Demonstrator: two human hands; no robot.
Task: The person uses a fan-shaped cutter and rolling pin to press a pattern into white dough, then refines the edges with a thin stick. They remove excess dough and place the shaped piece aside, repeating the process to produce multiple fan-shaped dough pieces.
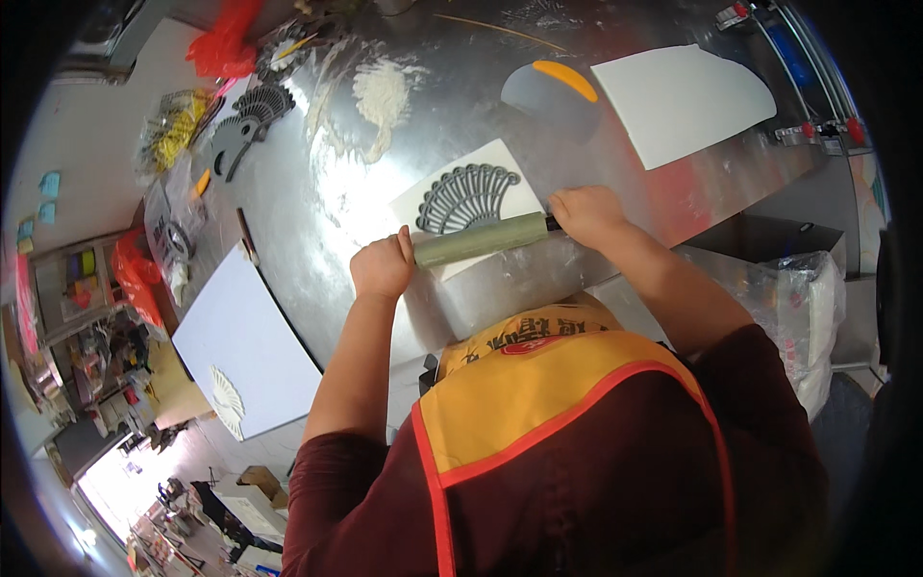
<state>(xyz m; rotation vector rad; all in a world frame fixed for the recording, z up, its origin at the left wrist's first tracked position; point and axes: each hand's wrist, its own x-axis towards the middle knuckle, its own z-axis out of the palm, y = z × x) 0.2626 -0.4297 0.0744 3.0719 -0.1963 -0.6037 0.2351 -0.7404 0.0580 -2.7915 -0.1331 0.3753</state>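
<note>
My left hand [382, 263] is closed around the left end of a green rolling pin [482, 240]. At the pin's other end, my right hand [588, 214] grips its dark handle. The pin lies across the near part of a white rolled sheet [508, 155] on the metal table. Just beyond the pin, a grey fan-shaped cutter [469, 196] rests on that sheet; its near edge is partly hidden by the pin. The sheet shows again as a small corner on my side of the pin.
A larger white sheet [685, 104] and a scraper with an orange handle [566, 81] lie at the back right. White powder [382, 94] is spread at the back. More grey cutters [252, 126] lie at the back left. A white board [249, 346] bearing a pale fan-shaped piece [227, 400] stands left.
</note>
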